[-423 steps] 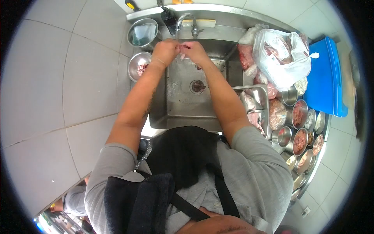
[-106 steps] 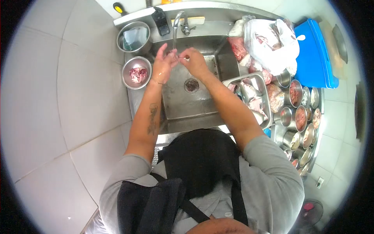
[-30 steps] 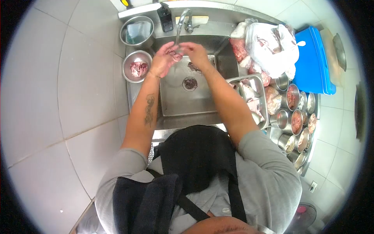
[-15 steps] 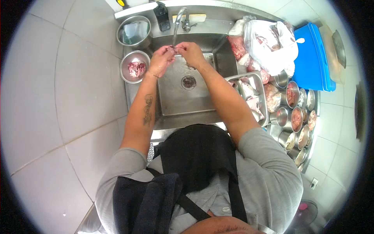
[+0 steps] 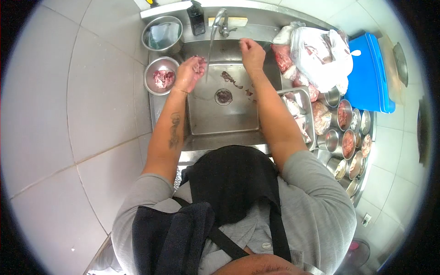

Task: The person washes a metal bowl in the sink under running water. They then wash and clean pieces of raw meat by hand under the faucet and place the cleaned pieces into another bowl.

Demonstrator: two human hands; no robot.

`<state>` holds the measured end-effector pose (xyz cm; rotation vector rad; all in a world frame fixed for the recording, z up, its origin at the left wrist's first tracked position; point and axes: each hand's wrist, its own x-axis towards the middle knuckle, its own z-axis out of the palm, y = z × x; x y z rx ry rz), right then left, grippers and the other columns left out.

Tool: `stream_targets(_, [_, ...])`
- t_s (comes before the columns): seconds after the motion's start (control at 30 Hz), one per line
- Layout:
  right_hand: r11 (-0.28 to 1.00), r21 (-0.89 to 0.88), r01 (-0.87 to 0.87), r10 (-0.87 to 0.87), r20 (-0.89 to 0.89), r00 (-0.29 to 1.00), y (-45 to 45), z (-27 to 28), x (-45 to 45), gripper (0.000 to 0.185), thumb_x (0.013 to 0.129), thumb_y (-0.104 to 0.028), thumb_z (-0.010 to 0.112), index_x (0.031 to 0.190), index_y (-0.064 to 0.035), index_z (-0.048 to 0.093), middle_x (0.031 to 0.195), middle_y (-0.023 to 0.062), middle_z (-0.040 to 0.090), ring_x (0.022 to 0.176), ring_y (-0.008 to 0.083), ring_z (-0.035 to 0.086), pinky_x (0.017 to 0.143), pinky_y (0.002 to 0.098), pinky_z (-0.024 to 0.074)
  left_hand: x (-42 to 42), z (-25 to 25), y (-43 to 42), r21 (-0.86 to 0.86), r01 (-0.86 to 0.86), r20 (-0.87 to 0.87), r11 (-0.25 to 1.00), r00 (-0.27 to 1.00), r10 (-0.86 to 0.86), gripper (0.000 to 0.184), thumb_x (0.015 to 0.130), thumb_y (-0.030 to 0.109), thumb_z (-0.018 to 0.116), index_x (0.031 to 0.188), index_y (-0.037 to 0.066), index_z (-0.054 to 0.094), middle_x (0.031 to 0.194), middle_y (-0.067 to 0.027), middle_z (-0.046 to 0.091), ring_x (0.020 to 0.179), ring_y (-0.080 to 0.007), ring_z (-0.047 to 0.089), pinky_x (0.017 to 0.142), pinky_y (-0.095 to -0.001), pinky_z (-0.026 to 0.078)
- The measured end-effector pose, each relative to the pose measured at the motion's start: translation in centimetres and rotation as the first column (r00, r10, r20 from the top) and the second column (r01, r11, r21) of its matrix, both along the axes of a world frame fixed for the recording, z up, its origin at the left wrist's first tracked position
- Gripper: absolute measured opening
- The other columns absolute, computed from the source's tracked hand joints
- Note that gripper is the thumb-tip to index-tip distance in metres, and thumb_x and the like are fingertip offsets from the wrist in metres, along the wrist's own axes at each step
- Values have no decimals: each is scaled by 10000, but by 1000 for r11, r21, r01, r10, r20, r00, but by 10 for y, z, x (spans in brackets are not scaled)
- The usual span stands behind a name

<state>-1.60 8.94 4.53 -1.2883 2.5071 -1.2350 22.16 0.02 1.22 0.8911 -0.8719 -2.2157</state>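
Observation:
My left hand (image 5: 189, 75) is closed around a small pinkish-brown piece of meat (image 5: 197, 68), mostly hidden by the fingers. It is over the left side of the steel sink (image 5: 201, 119), beside the stream of water (image 5: 210, 55) from the tap (image 5: 222, 22). My right hand (image 5: 253, 54) hovers at the sink's right rear, fingers curled together, and whatever they may pinch is too small to make out. Dark scraps (image 5: 229, 79) lie on the sink floor behind the drain (image 5: 223, 96). Left of my left hand, a steel bowl (image 5: 149, 81) holds red and white meat pieces (image 5: 163, 79).
A larger steel pot (image 5: 145, 39) and a black bottle (image 5: 197, 19) stand behind. To the right are a tray of fish (image 5: 309, 107), bagged meat (image 5: 280, 55), a white plastic bag (image 5: 300, 68), a blue bin (image 5: 364, 78) and several steel containers of meat (image 5: 348, 143).
My hands were together under the tap and have moved apart, the right one going right. Dark scraps on the sink floor now show. The view has shifted slightly.

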Motion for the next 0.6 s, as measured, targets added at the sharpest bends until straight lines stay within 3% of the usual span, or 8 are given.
stream_targets(0.07, [1000, -3, 24, -24, 4, 1000, -2, -18, -6, 206, 917, -227, 661, 1086, -160, 757, 1018, 138, 736, 957, 312, 706, 836, 398, 548, -2, 0, -3, 12, -11, 25, 1000, 1000, 11, 226, 1024, 226, 528, 1098, 39, 633, 1001, -89, 687, 815, -153, 631, 740, -302, 520])
stream_targets(0.13, [959, 69, -274, 283, -257, 924, 0, -37, -2, 256, 897, -250, 681, 1119, -140, 748, 1138, 148, 715, 1090, 361, 652, 944, 458, 499, -9, 3, -4, -3, 84, 29, 996, 996, -84, 283, 1035, 239, 505, 1153, 13, 625, 1054, -105, 694, 895, -175, 655, 823, -336, 540])
stream_targets(0.2, [941, 87, -326, 326, 17, 945, 4, -2, 32, 307, 865, -231, 704, 1163, -165, 741, 1172, 137, 707, 1084, 373, 629, 988, 446, 470, -23, 8, -7, -28, 107, 45, 994, 993, -105, 299, 1037, 245, 499, 1163, 3, 625, 1053, -106, 694, 900, -182, 658, 843, -348, 541])
stream_targets(0.3, [914, -33, -404, 403, -28, 915, -8, -11, 51, 287, 870, -213, 697, 1147, -159, 745, 1131, 144, 716, 1047, 364, 635, 951, 429, 488, -31, 14, -5, -77, 168, 56, 983, 985, -164, 327, 1039, 262, 501, 1172, -8, 628, 1049, -104, 694, 907, -189, 664, 855, -357, 544])
stream_targets(0.37, [914, -18, -406, 406, 85, 910, -11, -11, 56, 249, 886, -203, 680, 1117, -143, 753, 1109, 154, 715, 1023, 358, 644, 899, 425, 508, -35, 23, -4, -120, 224, 43, 967, 974, -221, 339, 1038, 275, 507, 1172, -10, 633, 1047, -102, 694, 910, -190, 667, 846, -355, 547])
stream_targets(0.5, [918, -18, -397, 397, 31, 917, -18, -11, 57, 214, 898, -203, 667, 1074, -125, 760, 1054, 155, 727, 952, 350, 678, 845, 426, 530, -34, 25, -4, -229, 245, 229, 942, 954, -192, 299, 1021, 275, 559, 1119, 8, 651, 989, -56, 679, 874, -155, 645, 794, -329, 552])
stream_targets(0.57, [930, -73, -360, 365, 290, 884, -16, 2, 58, 190, 917, -201, 645, 1038, -118, 766, 977, 150, 740, 888, 340, 707, 808, 417, 546, -32, 19, -6, -297, 246, 291, 923, 944, -158, 273, 1013, 268, 578, 1095, 19, 655, 970, -40, 671, 857, -140, 633, 770, -318, 549])
stream_targets(0.6, [930, -73, -359, 365, 292, 884, -15, 4, 59, 190, 917, -201, 645, 1038, -118, 766, 977, 150, 740, 888, 340, 707, 808, 417, 546, -32, 16, -7, -305, 215, 269, 928, 954, -133, 246, 1010, 258, 588, 1070, 29, 653, 953, -31, 660, 837, -129, 616, 757, -308, 542])
